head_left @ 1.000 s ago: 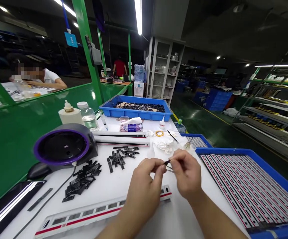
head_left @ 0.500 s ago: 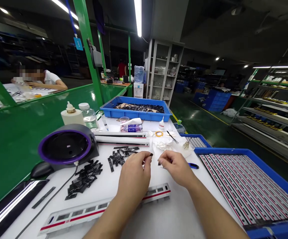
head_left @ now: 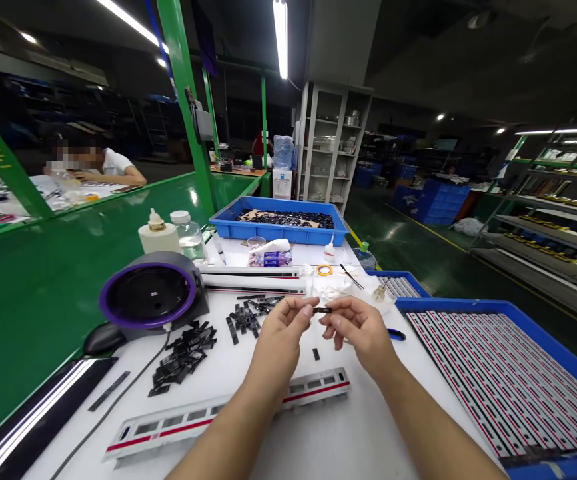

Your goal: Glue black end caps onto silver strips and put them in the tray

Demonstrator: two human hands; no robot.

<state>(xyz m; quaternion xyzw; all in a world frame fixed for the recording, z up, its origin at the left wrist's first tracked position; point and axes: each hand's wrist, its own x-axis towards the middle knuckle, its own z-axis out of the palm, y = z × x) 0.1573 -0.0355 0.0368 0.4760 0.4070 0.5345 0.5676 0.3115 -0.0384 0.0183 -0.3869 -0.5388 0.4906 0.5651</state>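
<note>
My left hand and my right hand meet over the white table. Between their fingertips they pinch one small dark strip, each hand at one end. Below them a small black piece lies on the table. A white train car shell with a red stripe and windows lies under my left forearm, which hides its middle. Left of my hands are two heaps of black pieces, a nearer heap and a farther heap.
A round device with a purple rim stands left, near a glue bottle and a jar. A blue bin is at the back. Striped panels fill a blue tray at right. A person sits far left.
My hands have come together at the small strip, which both now hold. A small black piece now shows on the table below them. The view has shifted slightly.
</note>
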